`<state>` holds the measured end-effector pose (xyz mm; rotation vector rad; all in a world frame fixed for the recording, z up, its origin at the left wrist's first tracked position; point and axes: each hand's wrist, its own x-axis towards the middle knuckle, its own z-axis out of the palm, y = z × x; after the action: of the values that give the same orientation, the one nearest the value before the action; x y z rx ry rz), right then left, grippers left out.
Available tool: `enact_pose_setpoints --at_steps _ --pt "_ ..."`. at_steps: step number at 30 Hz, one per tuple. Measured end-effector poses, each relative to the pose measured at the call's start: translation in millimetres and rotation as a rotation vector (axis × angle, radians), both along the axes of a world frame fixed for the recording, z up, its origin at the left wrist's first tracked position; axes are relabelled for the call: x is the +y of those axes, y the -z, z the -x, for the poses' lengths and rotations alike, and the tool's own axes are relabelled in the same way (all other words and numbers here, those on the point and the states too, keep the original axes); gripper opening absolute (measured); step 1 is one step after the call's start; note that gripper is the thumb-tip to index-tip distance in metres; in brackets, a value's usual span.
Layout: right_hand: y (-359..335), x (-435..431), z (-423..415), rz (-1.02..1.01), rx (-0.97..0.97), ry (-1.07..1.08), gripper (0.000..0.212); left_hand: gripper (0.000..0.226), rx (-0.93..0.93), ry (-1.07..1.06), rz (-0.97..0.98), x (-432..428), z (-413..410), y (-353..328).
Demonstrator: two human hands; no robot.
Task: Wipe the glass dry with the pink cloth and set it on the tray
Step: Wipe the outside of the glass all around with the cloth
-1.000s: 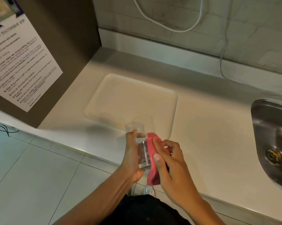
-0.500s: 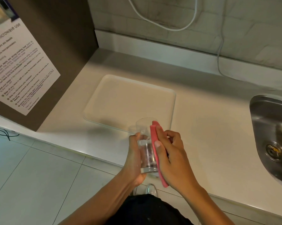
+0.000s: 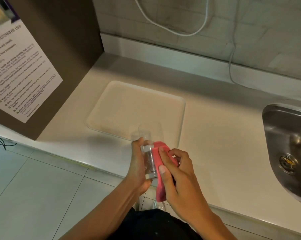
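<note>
Left hand (image 3: 137,163) grips the glass (image 3: 148,153) above the desk's (image 3: 224,153) front edge, right hand (image 3: 177,177) presses the pink cloth (image 3: 157,163) against its side; tray (image 3: 183,115) just behind, bare

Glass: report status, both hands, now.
Left hand grips the glass above the counter edge. Right hand presses the pink cloth to its side. Tray bare, path clear.

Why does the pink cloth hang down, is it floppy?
Probably yes. The pink cloth bends around the glass under the right hand and its loose end droops below, so it looks soft and limp. It is likely light too.
</note>
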<state>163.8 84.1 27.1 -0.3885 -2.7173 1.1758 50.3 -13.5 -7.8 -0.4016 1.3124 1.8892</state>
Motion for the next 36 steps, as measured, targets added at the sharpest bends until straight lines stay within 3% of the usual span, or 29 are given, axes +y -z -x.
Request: enact_pose_setpoints --at_steps 5,11,17,20,25,31,36 --pt "-5.8 -1.2 0.8 -0.039 0.021 0.028 0.05 0.085 0.052 0.018 -0.039 -0.6 1.0 -4.4" --pt "-5.1 -2.1 -2.4 -0.063 0.043 0.045 0.048 0.076 0.171 0.104 0.091 -1.4 5.9 -9.5" --pt "-5.5 13.2 9.3 -0.004 0.019 0.081 0.054 0.068 0.099 0.169 -0.027 -8.8 1.8 -3.5" --pt "-3.6 9.7 12.9 -0.067 0.026 0.038 0.053 0.07 0.104 0.144 0.0 -3.9 -0.4 -3.4" --pt "-11.3 18.7 38.3 0.075 0.043 0.129 0.049 0.068 0.121 0.121 0.06 3.0 -12.0 -2.8" --pt "-9.3 -4.4 21.5 -0.067 0.126 0.041 0.048 0.085 0.105 0.094 0.09 4.9 -12.6 0.3" --pt "-12.6 14.1 30.5 0.107 -0.003 0.151 0.053 0.072 0.093 0.149 0.061 8.5 -23.5 2.7"
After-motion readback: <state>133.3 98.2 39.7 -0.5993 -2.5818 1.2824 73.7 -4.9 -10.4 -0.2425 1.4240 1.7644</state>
